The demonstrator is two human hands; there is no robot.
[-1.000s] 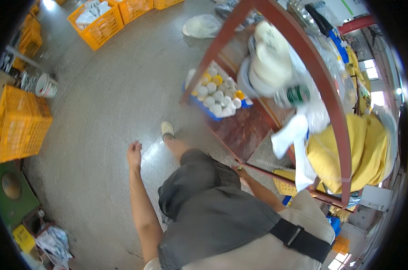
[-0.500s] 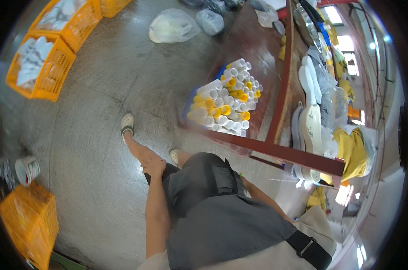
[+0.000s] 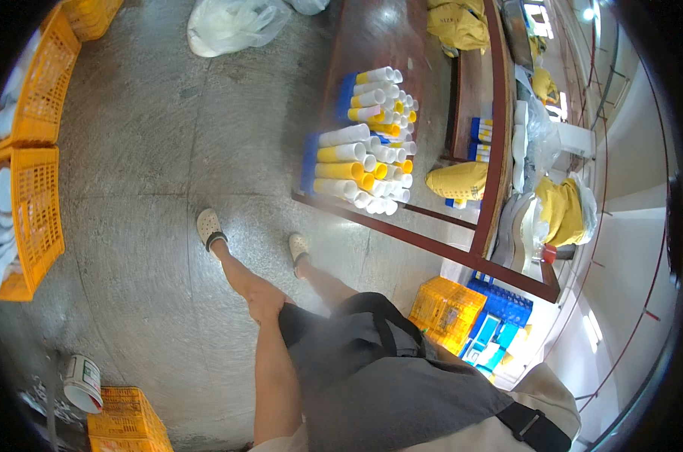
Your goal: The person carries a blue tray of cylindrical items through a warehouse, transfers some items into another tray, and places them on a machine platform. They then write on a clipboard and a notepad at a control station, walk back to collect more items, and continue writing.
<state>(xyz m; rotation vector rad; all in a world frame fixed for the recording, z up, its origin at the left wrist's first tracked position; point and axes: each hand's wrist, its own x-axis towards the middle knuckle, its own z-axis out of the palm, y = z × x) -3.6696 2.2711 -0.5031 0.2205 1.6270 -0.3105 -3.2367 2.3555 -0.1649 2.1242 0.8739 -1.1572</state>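
Note:
My left hand (image 3: 266,303) hangs low beside my bare left leg, close to the knee. Its fingers blend into the leg behind it, so I cannot make out their shape. Only a bit of my right forearm (image 3: 448,357) shows past the dark grey apron (image 3: 387,377); the right hand is hidden. Ahead of me, many white and yellow tubes (image 3: 364,169) stand bunched on blue bases (image 3: 309,162). They rest on a dark red bench (image 3: 371,38), apart from both hands.
Orange crates (image 3: 36,218) with white pieces line the left. A white bucket (image 3: 83,384) stands near another orange crate (image 3: 127,422). A clear plastic bag (image 3: 232,26) lies ahead on the floor. At right are a red-framed table (image 3: 500,151), yellow sacks (image 3: 458,181) and a blue crate (image 3: 500,301).
My view has swung rightward and my legs have stepped. The tubes sit slightly higher and further left in view. Orange and blue crates have come into sight at right.

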